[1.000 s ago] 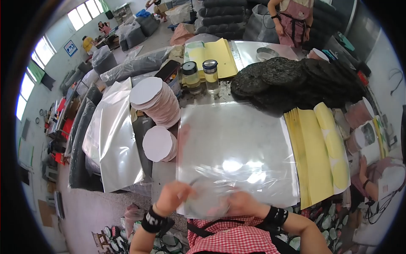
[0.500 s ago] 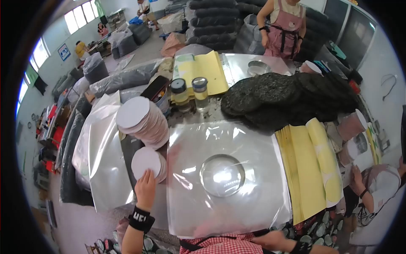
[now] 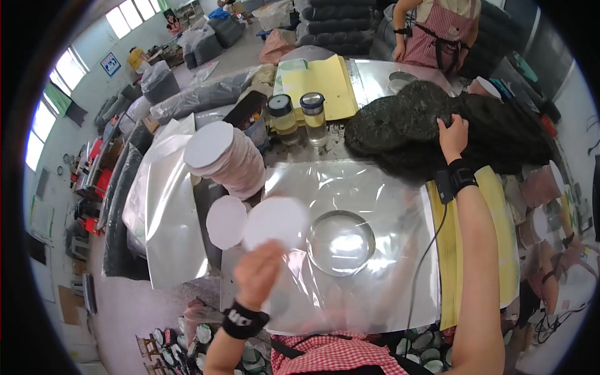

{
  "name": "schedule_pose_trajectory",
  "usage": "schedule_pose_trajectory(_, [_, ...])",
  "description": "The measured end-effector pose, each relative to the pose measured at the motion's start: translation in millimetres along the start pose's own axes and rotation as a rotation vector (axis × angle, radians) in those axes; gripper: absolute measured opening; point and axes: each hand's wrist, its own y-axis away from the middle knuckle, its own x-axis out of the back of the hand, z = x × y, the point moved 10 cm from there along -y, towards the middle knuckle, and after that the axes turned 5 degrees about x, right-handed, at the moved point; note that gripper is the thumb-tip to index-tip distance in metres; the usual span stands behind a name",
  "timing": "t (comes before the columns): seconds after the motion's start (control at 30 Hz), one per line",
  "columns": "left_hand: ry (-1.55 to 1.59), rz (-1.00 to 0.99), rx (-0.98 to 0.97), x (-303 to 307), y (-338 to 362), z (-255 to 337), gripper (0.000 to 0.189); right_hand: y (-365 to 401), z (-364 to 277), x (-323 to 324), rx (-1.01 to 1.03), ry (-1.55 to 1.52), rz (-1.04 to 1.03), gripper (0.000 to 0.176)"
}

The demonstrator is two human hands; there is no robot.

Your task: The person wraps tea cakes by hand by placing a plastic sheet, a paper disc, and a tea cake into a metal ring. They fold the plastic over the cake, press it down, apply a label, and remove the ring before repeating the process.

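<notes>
My left hand (image 3: pixel 257 275), a little blurred, pinches a white paper disc (image 3: pixel 275 223) by its near edge. The disc hangs tilted between the low disc stack (image 3: pixel 226 222) and a shallow metal ring (image 3: pixel 312 256). That ring rests on a clear plastic sheet (image 3: pixel 400 300) in front of me. My right hand (image 3: pixel 454 136) reaches to the far right, its fingers closed at the edge of a dark seaweed disc (image 3: pixel 420 110) on a heaped pile. The fingertips partly hide how much they grip.
Two lidded jars (image 3: pixel 314 119) stand behind the sheet. A taller white disc stack (image 3: pixel 228 156) is at left, yellow bags (image 3: pixel 447 275) at right. Yellow sheets (image 3: pixel 325 84) lie at the back. One person (image 3: pixel 437 37) stands across the table, another (image 3: pixel 562 269) at right.
My left hand has lifted a white paper disc off the low stack and moved right. My right hand has gone from my waist up to the dark pile. The view has shifted slightly.
</notes>
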Motion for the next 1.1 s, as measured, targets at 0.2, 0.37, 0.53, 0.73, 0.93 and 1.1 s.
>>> schedule_pose_trajectory(0.2, [0.189, -0.3, -0.063, -118, 21, 70, 0.035, 91, -18, 32, -0.4, -1.047, -0.261, 0.026])
schedule_pose_trajectory(0.37, [0.28, -0.101, -0.11, -64, 2, 67, 0.036, 286, -63, 64, -0.705, -1.224, -0.771, 0.024])
schedule_pose_trajectory(0.53, [0.102, -0.308, 0.139, -125, 17, 20, 0.052, 319, -102, 77, -0.098, -0.747, -0.839, 0.061])
schedule_pose_trajectory(0.73, [0.093, -0.497, 0.028, -138, -38, 30, 0.095, 278, -218, 106, 0.727, -0.427, -0.768, 0.108])
schedule_pose_trajectory(0.93, [-0.087, -0.895, 0.087, -206, 8, 23, 0.128, 345, -220, 44, 0.625, -0.108, -1.001, 0.072])
schedule_pose_trajectory(1.1, [-0.11, -0.884, 0.187, -239, 28, 9, 0.122, 359, -218, 30, 0.536, -0.11, -1.112, 0.068])
